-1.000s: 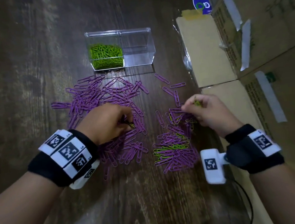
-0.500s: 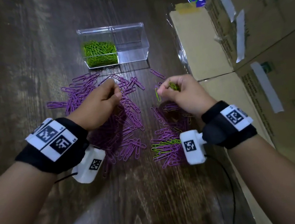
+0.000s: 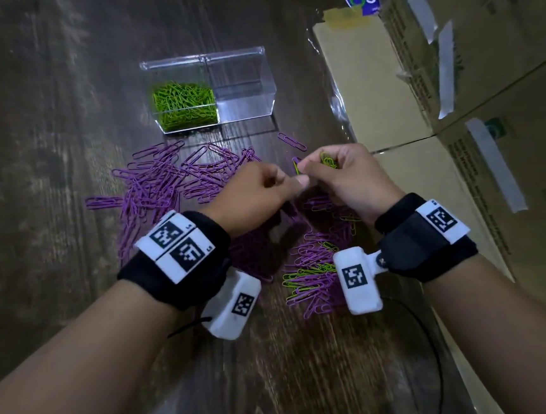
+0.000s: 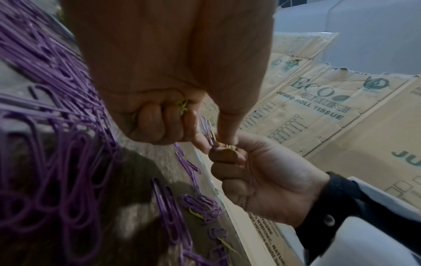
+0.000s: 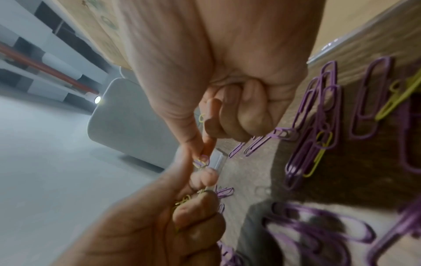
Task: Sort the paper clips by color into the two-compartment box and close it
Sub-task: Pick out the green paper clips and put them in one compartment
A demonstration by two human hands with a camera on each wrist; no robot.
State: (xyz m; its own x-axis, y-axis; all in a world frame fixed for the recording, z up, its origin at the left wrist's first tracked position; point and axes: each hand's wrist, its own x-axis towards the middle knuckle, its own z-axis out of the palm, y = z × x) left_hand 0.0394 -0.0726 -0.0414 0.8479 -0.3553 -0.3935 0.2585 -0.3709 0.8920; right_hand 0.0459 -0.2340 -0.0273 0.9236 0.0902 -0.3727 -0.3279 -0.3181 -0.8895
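My fingers (image 3: 302,180) on both hands pinch one tangled purple-and-green clip pair, I think; left hand (image 3: 257,191) and right hand (image 3: 344,174) each curl around green clips. Purple clips (image 3: 164,183) spread at eleven o'clock; the box (image 3: 208,90) sits beyond at twelve.

Both forearms are bare, each with a thick black wristband (image 3: 175,274) carrying white tiles printed with black square codes, plus a chunky white camera block (image 3: 232,309) with its own code tag hanging off the inner side and a thin black cable (image 3: 432,341) trailing back.
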